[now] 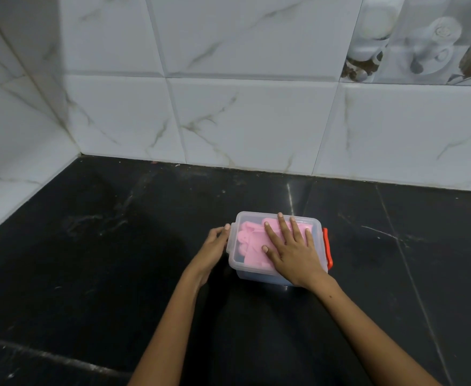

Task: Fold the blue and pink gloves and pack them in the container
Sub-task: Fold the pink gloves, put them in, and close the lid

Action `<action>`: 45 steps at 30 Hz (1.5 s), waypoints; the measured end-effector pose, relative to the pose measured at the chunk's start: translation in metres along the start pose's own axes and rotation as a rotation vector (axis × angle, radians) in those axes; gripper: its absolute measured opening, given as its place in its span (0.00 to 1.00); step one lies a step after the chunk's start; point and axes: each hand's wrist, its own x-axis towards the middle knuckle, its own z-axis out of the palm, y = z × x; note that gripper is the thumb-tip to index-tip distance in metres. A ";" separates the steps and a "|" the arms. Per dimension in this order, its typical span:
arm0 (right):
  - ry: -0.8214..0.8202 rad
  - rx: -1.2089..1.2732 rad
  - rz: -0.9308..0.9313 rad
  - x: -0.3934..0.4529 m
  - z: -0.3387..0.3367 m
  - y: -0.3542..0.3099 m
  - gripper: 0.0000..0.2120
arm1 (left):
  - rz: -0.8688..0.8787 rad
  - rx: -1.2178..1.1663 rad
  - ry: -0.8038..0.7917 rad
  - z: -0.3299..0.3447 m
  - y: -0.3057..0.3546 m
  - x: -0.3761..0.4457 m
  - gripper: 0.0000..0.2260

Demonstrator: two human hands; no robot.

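A small clear plastic container [277, 245] sits on the dark stone bench [117, 260], a little right of centre and well short of the tiled wall [228, 107] behind it. Its translucent lid [235, 240] is on top, and an orange clasp [327, 247] shows at the right end. Through the lid the pink gloves [249, 242] can be seen folded and lying inside, filling most of the top layer. A pale blue tint shows low along the near wall of the container, but I cannot tell for sure that it is the blue gloves.

The person's right hand [291, 252] lies flat on the lid, palm down, fingers [284, 227] spread wide and pointing toward the far side, gripping nothing. The left hand [213, 247] is at the container's left end, its fingers loosely curved with the tips touching the rim of the lid there; it rests against the end rather than closing round anything. Both bare forearms reach in from the near edge. A decorated tile [418, 40] stands out in the far right of the wall.
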 end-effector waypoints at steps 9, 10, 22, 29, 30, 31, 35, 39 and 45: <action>0.011 -0.007 -0.002 0.002 -0.003 -0.003 0.29 | -0.081 -0.211 0.030 0.008 -0.001 0.009 0.31; 0.014 -0.006 -0.001 0.002 -0.004 -0.002 0.29 | -0.078 -0.228 0.031 0.009 0.000 0.010 0.30; 0.029 0.000 0.012 0.003 -0.001 -0.001 0.29 | 0.355 0.243 0.486 0.034 0.007 -0.008 0.08; 0.030 0.012 0.021 0.005 -0.001 -0.001 0.28 | 0.432 0.630 0.539 0.045 0.011 -0.017 0.13; 0.031 0.021 0.011 0.005 -0.003 -0.001 0.28 | 0.446 0.704 0.532 0.044 0.009 -0.016 0.16; 0.030 0.029 -0.007 0.003 -0.006 -0.001 0.28 | 0.463 0.756 0.504 0.042 0.006 -0.015 0.19; 0.045 0.043 -0.043 -0.019 -0.008 0.008 0.26 | 0.661 0.901 0.310 0.042 -0.009 -0.015 0.23; 0.244 0.085 0.052 -0.049 0.000 0.004 0.24 | 0.786 1.105 0.276 0.035 -0.021 -0.010 0.22; 0.378 0.261 0.269 -0.062 0.003 0.017 0.27 | 0.799 1.093 0.283 0.034 -0.022 -0.005 0.24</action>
